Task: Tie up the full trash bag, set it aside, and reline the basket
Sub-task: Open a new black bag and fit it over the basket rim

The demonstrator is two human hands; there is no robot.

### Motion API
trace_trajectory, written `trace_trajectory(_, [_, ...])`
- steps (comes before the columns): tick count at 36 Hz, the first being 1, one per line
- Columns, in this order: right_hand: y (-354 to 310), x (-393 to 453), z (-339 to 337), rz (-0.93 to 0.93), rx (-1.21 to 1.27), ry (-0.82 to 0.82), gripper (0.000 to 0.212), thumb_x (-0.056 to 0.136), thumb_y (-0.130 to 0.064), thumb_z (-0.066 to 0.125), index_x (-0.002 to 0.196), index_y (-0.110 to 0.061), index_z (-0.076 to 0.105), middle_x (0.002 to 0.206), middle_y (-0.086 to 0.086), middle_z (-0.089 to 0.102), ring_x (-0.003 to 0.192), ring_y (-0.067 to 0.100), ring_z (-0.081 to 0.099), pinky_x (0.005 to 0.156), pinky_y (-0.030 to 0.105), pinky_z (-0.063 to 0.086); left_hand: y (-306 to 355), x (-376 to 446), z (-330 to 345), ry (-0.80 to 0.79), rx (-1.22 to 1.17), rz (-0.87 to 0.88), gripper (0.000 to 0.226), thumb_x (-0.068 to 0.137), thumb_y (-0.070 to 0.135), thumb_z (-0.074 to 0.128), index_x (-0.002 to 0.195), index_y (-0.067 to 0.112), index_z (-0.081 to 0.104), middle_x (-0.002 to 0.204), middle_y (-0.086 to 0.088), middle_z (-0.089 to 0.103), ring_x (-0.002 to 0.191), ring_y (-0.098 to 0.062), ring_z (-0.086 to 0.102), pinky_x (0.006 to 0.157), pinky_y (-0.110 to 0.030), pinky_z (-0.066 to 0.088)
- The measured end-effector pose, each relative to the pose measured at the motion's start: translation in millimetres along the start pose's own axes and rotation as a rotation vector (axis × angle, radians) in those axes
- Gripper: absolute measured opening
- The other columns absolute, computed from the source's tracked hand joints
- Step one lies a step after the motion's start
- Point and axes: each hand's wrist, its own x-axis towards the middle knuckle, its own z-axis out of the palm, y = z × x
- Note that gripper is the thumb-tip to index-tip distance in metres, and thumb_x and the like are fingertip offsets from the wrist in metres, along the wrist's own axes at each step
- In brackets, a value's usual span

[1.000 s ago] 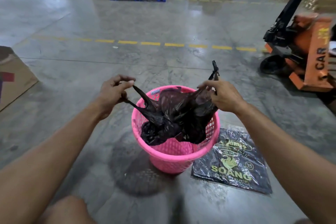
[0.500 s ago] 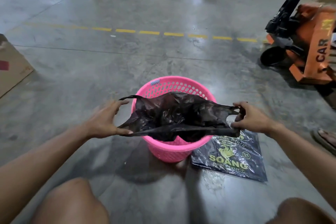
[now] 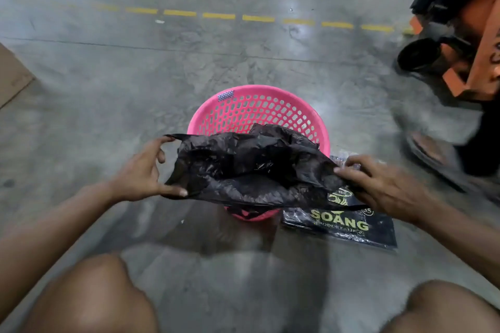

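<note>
Head view: the black bag (image 3: 251, 167), stretched across the middle of the frame, hides the near half of the pink basket (image 3: 259, 108); only the far perforated wall, a strip of rim and a sliver of the base below the bag show. The right side of the frame is blurred, so the orange cart (image 3: 465, 43) at upper right and a sandal (image 3: 427, 149) beside it are smeared, and the cart is cut off by the edge. The packet of bags (image 3: 349, 227) lying on the floor (image 3: 135, 76) right of the basket is partly covered by the bag and the right hand (image 3: 378, 186).

The bag's long axis runs left to right across the frame, its mouth pulled wide and facing up toward the camera. It is thin, crinkled and glossy, with folds bunched in the centre.

The left hand (image 3: 143, 173) is spread, thumb and fingertips pinching the bag's left edge. The right hand is curled, fingers pinched on the right edge.
</note>
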Motion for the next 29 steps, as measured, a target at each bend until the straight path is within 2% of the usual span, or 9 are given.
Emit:
trace_trajectory(2, [-4, -5, -1, 0.002, -0.017, -0.036, 0.034, 0.098, -0.032, 0.048, 0.132, -0.028, 0.048, 0.123, 0.015, 0.063, 0.075, 0.034, 0.068, 0.058, 0.042, 0.058, 0, 10, -4, 0.024, -0.020, -0.032, 0.115, 0.033, 0.070, 0.090, 0.132, 0.048, 0.036, 0.098, 0.001, 0.049, 0.055, -0.007, 0.055, 0.062, -0.031, 0.043])
trace_trajectory(6, [6, -21, 10, -0.041, -0.097, -0.089, 0.032, 0.083, -0.012, 0.054, 0.114, -0.019, 0.053, 0.117, 0.013, 0.059, 0.065, 0.034, 0.063, 0.050, 0.040, 0.055, 0, 22, -12, 0.022, -0.012, -0.041, 0.114, 0.032, 0.070, 0.091, 0.129, 0.055, 0.033, 0.097, 0.000, 0.050, 0.056, -0.016, 0.058, 0.063, -0.031, 0.045])
trace_trajectory(10, [9, -26, 23, 0.267, -0.112, -0.140, 0.051, 0.080, -0.028, 0.077, 0.125, -0.024, 0.053, 0.110, 0.005, 0.065, 0.067, 0.035, 0.068, 0.045, 0.036, 0.049, 1, 12, 3, -0.080, 0.079, 0.066, 0.123, 0.037, 0.060, 0.095, 0.139, 0.045, 0.028, 0.099, 0.000, 0.048, 0.053, -0.009, 0.054, 0.063, -0.021, 0.042])
trace_trajectory(14, [6, -11, 31, 0.488, -0.053, -0.172, 0.071, 0.079, -0.041, 0.078, 0.138, -0.033, 0.039, 0.114, 0.001, 0.070, 0.082, 0.034, 0.072, 0.052, 0.033, 0.048, -2, 13, 17, -0.065, 0.040, 0.089, 0.132, 0.040, 0.047, 0.100, 0.148, 0.032, 0.025, 0.101, -0.002, 0.047, 0.057, -0.021, 0.058, 0.056, -0.010, 0.042])
trace_trajectory(16, [12, 5, 36, 0.592, 0.096, -0.151, 0.078, 0.079, -0.040, 0.080, 0.140, -0.038, 0.032, 0.116, 0.004, 0.069, 0.089, 0.037, 0.071, 0.061, 0.038, 0.055, -2, 22, 17, -0.029, 0.029, 0.081, 0.131, 0.041, 0.041, 0.101, 0.147, 0.032, 0.024, 0.103, -0.003, 0.047, 0.054, -0.020, 0.058, 0.054, -0.012, 0.044])
trace_trajectory(19, [25, 35, 41, 0.673, 0.225, -0.120, 0.079, 0.076, -0.038, 0.083, 0.138, -0.039, 0.033, 0.106, 0.005, 0.070, 0.082, 0.035, 0.070, 0.066, 0.043, 0.057, 2, 43, 15, 0.002, 0.000, 0.037, 0.123, 0.050, 0.027, 0.100, 0.139, 0.042, 0.016, 0.107, -0.007, 0.048, 0.050, -0.007, 0.059, 0.053, -0.015, 0.046])
trace_trajectory(23, [49, 79, 45, 0.713, 0.314, -0.115, 0.061, 0.076, -0.027, 0.082, 0.123, -0.034, 0.043, 0.095, 0.005, 0.069, 0.076, 0.034, 0.067, 0.070, 0.044, 0.057, 8, 77, 7, -0.028, -0.159, -0.046, 0.104, 0.058, 0.017, 0.087, 0.139, 0.032, 0.023, 0.108, -0.017, 0.051, 0.045, -0.005, 0.055, 0.047, -0.020, 0.047])
trace_trajectory(27, [66, 119, 41, 0.848, 0.641, -0.031, 0.007, 0.088, -0.020, 0.058, 0.087, -0.015, 0.063, 0.070, 0.003, 0.060, 0.059, 0.020, 0.056, 0.060, 0.028, 0.044, 15, 95, -10, -0.345, -0.498, -0.303, 0.066, 0.064, 0.008, 0.070, 0.128, 0.020, 0.057, 0.098, -0.011, 0.063, 0.071, -0.006, 0.059, 0.063, -0.023, 0.050])
trace_trajectory(29, [75, 134, 39, 0.968, 0.755, 0.034, 0.025, 0.076, -0.033, 0.051, 0.074, -0.011, 0.063, 0.071, 0.010, 0.058, 0.069, 0.024, 0.054, 0.065, 0.032, 0.041, 18, 100, -17, -0.396, -0.715, -0.405, 0.040, 0.063, 0.014, 0.071, 0.102, 0.020, 0.069, 0.091, 0.000, 0.065, 0.072, -0.008, 0.063, 0.073, -0.025, 0.052])
